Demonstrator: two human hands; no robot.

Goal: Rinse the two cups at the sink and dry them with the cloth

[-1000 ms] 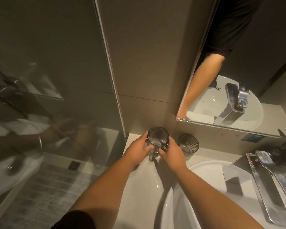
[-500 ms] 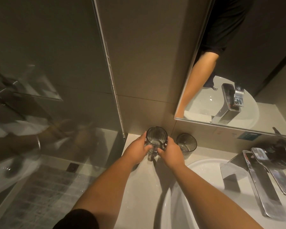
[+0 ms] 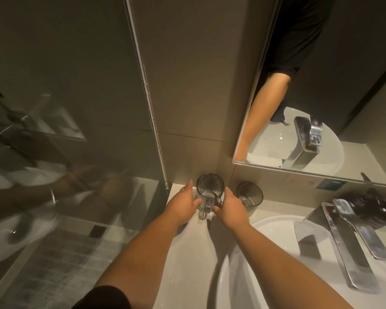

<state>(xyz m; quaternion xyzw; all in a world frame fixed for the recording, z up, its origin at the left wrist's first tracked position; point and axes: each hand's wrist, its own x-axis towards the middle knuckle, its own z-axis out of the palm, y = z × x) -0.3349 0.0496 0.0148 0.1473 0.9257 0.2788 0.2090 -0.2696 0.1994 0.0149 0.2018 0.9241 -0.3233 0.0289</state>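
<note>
Pale bathroom counter running along tiled wall, white basin and chrome faucet lying right, mirror hanging above. Ribbed cup standing just beside right hand. Both hands curling round handled smoky cup, left hand cupping its side, possibly lifting it off counter.
</note>
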